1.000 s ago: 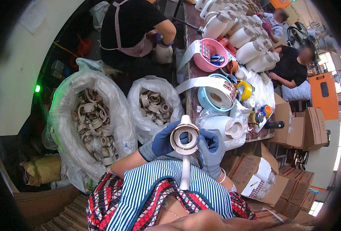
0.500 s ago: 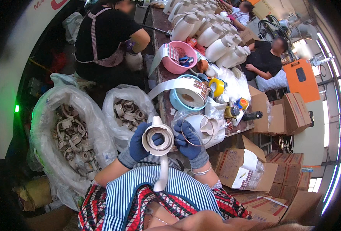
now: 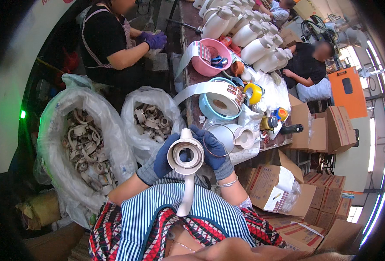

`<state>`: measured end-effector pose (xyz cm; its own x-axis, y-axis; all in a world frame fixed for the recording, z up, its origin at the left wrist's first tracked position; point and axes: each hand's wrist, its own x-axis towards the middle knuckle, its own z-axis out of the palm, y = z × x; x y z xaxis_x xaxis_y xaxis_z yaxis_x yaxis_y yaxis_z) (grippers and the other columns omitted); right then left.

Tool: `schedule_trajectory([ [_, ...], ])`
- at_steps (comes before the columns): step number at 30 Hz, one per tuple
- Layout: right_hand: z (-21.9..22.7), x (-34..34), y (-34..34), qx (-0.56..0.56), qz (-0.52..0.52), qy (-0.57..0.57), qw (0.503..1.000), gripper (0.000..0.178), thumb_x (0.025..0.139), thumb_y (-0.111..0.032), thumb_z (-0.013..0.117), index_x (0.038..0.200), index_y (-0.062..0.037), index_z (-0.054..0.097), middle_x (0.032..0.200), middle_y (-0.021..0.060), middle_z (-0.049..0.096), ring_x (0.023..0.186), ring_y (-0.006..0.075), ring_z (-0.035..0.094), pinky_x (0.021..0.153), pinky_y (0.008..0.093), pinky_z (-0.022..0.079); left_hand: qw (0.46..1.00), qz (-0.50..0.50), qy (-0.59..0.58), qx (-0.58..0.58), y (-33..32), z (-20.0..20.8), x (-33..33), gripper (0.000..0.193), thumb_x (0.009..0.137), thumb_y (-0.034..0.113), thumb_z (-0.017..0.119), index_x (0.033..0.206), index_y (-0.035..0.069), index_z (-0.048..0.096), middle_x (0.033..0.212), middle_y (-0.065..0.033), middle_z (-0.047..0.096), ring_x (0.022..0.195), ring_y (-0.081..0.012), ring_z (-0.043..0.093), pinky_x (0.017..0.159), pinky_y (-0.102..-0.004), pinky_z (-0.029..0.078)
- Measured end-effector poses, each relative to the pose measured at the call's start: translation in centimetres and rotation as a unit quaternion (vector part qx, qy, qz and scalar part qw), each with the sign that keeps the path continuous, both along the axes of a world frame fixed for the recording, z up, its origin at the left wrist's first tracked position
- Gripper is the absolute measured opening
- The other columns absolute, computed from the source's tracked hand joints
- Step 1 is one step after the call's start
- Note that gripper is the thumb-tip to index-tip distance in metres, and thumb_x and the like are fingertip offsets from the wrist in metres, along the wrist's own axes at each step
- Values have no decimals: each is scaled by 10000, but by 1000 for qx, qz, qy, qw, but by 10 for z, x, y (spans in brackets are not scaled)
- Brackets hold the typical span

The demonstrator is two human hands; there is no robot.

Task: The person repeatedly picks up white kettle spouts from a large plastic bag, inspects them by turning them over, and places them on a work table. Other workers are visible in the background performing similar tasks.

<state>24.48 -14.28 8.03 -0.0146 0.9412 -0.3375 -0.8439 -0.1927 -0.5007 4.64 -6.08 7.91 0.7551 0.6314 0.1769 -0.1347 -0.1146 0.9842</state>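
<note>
Both of my hands wear blue knitted gloves with grey cuffs. My left hand (image 3: 160,163) grips the left side of a cream plastic jug collar (image 3: 187,167), a round ringed piece. Its short tapered spout points away from me and its curved handle hangs down toward my striped apron. My right hand (image 3: 215,159) is on the collar's right side, its fingers reaching up beside the spout. A thin hoop (image 3: 234,141) hangs at this hand's fingers; how it is held is hidden. Just beyond lies a white rounded body with a cream ring-shaped part (image 3: 244,138).
Plastic-lined bags (image 3: 49,130) of cream parts stand left. The table carries a blue basin (image 3: 205,106) with a label roll, a pink basin (image 3: 196,65), yellow tape (image 3: 253,93) and several white jugs (image 3: 253,54). Cardboard boxes (image 3: 262,185) are at right. A co-worker's purple-gloved hands (image 3: 157,41) work far left.
The collar now sits slightly farther right in view, and my right hand has closed in on it, fingers now by the spout. The co-worker's hands have come into view together.
</note>
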Motion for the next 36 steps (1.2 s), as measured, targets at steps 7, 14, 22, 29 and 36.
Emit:
schedule_trajectory([
  [7,12,-9,-1,-19,56,-207,977,363,979,-190,554,1303,-26,557,1225,93,638,1086,156,622,941,314,523,997,-52,-18,-55,2,11,5,681,773,105,801,1356,64,452,1310,-108,522,1209,-219,522,1044,-354,415],
  [14,32,11,-5,-113,-84,-202,969,317,980,-101,514,1284,-14,537,1011,34,625,758,62,590,609,160,474,997,-16,0,-80,-1,15,-5,563,790,104,779,1272,62,493,1239,-97,546,1150,-198,557,1001,-331,449],
  [22,78,9,-14,-99,-177,-374,905,313,942,-73,596,1236,33,570,906,54,641,720,72,567,615,189,465,998,-37,14,-54,2,17,-6,630,775,103,796,1316,61,477,1243,-93,561,1157,-206,562,1007,-338,450],
  [29,80,22,-14,-81,-219,-446,864,226,934,-35,595,1147,26,635,822,42,641,614,53,539,552,184,435,999,-8,31,-24,1,10,-7,685,755,116,816,1340,49,465,1264,-110,559,1172,-233,563,1014,-350,449],
  [36,102,19,-15,-82,-234,-449,859,212,934,-34,593,1131,33,635,796,43,643,586,39,514,524,177,403,997,29,66,9,0,3,-7,666,754,113,815,1325,38,480,1227,-111,568,1132,-238,580,982,-346,463],
])
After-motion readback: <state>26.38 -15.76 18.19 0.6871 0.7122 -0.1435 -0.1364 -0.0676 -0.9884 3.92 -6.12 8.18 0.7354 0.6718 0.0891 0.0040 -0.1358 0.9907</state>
